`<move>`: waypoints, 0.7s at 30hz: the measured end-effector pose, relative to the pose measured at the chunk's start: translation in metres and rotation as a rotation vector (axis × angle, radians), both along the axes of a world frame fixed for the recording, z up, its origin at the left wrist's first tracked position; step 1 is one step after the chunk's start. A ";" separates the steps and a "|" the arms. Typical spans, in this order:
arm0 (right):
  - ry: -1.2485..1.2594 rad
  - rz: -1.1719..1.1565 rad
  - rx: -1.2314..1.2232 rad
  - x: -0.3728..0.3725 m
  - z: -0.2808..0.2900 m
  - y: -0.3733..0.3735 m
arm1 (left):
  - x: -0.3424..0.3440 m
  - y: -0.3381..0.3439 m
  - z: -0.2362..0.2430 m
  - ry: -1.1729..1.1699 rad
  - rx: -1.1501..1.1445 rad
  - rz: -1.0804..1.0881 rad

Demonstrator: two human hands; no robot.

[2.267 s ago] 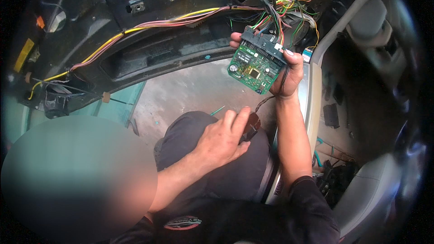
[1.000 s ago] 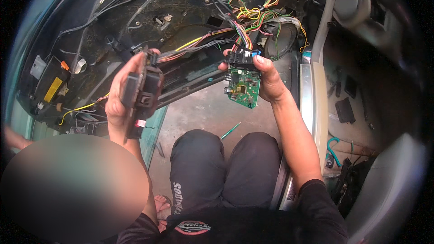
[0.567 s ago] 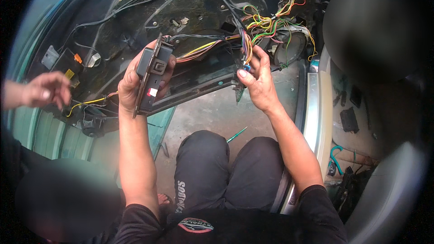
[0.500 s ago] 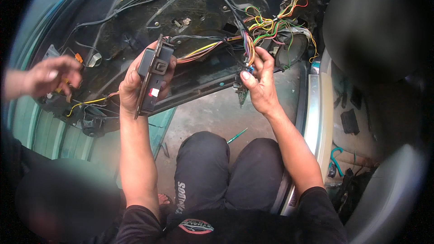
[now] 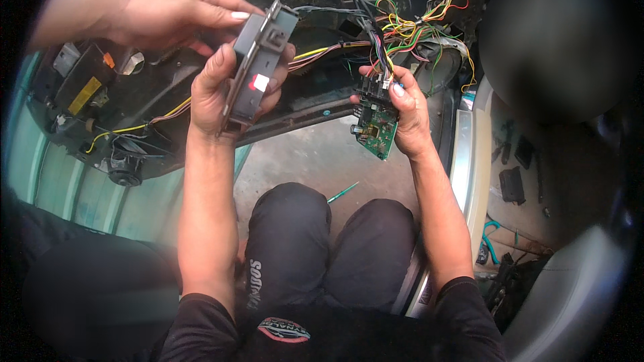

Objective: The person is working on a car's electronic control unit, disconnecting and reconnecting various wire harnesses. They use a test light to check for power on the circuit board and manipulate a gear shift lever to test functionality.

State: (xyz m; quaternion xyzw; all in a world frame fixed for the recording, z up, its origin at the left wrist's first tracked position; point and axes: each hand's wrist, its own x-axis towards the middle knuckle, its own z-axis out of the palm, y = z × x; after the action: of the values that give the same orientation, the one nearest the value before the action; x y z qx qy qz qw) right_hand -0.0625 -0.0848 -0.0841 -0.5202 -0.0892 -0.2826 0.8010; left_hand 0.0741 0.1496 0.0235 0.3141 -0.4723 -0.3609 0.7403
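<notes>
My left hand (image 5: 211, 90) is closed around a dark plastic panel module (image 5: 252, 82) with switch housings and a red-and-white label, held tilted upright. A co-worker's hand (image 5: 176, 15) reaches in from the left to the module's upper end, its fingertips partly hidden behind it. My right hand (image 5: 412, 114) grips a green circuit board (image 5: 380, 135) by its black connector end, where a bundle of coloured wires (image 5: 389, 57) runs in from above.
A stripped black door panel (image 5: 134, 127) with cable runs spans the top. Below lie the pale floor (image 5: 275, 164) with a thin teal tool (image 5: 343, 192), and my knees. At right are a door sill (image 5: 463, 174), seat edge, loose dark parts (image 5: 512, 185) and a teal hooked object (image 5: 490, 241).
My left hand has risen from low near my knees, now lifting the module higher. The co-worker's hand has moved in from the left edge to the module. The board has tipped and shifted slightly.
</notes>
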 end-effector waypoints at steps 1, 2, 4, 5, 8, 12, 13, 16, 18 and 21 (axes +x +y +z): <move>0.008 0.020 0.019 0.000 0.001 -0.002 | -0.001 -0.002 0.001 0.016 0.017 0.002; 0.016 0.039 0.037 0.000 0.001 -0.003 | -0.003 -0.004 0.001 0.033 0.032 0.004; -0.010 0.087 0.053 -0.002 0.004 -0.004 | -0.008 -0.009 -0.002 0.085 0.042 -0.028; -0.010 0.131 0.068 -0.005 0.007 -0.009 | -0.011 -0.009 -0.005 0.051 0.056 -0.013; -0.034 0.222 0.083 -0.010 0.014 -0.014 | -0.018 -0.002 -0.010 -0.051 0.165 0.119; -0.064 0.258 0.101 -0.011 0.017 -0.017 | -0.014 0.003 -0.020 0.023 0.207 0.207; -0.063 0.247 0.095 -0.009 0.015 -0.016 | -0.013 0.004 -0.019 0.081 0.183 0.187; -0.060 0.239 0.075 -0.007 0.013 -0.018 | -0.017 -0.004 -0.011 0.164 0.084 0.008; -0.037 0.198 0.064 -0.009 0.015 -0.017 | -0.021 -0.007 -0.005 0.143 0.084 0.057; -0.020 0.100 -0.001 -0.005 0.011 -0.018 | -0.020 -0.003 0.001 0.141 0.090 0.080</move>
State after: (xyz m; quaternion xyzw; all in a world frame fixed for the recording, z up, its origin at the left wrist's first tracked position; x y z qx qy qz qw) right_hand -0.0677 -0.1030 -0.0731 -0.5128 -0.1233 -0.2472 0.8128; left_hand 0.0544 0.1465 0.0245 0.3393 -0.3892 -0.3731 0.7708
